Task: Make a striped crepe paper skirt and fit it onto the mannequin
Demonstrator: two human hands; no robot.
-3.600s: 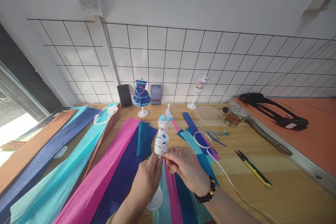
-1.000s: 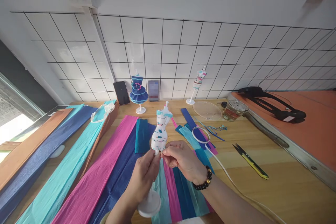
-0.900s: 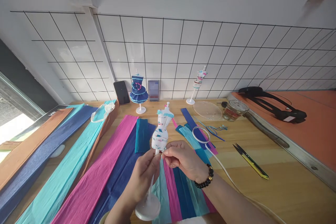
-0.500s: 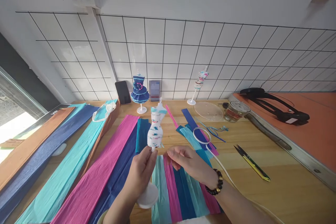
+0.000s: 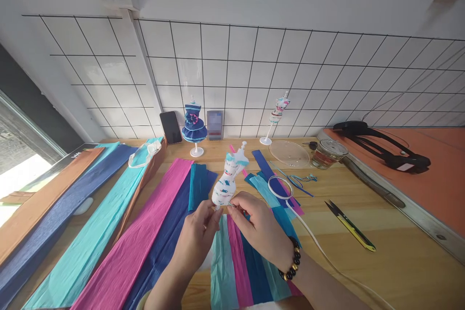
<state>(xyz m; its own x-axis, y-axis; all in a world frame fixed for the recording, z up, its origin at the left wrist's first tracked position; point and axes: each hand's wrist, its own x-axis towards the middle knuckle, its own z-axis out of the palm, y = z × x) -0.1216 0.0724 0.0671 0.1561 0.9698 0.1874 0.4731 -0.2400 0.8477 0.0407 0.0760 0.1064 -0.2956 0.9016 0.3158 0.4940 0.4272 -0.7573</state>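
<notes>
My left hand is closed around the stem of a small white dress form, patterned in teal and pink with teal trim at the bust. The form leans to the right, its neck knob up. At its lower right edge my right hand, with a beaded bracelet, pinches with thumb and forefinger; what lies between the fingertips is too small to make out. Under the hands lie striped strips of crepe paper in mint, pink and teal. The form's base is mostly hidden behind my left hand.
Long crepe paper strips cover the left side. At the wall stand a form in a blue dress, a bare form and phones. To the right are a white ring with a cable, snips and a glass jar.
The dress form has tipped to the right and sits slightly lower. My right hand has moved left from beside it, and its fingertips now meet the form's lower edge.
</notes>
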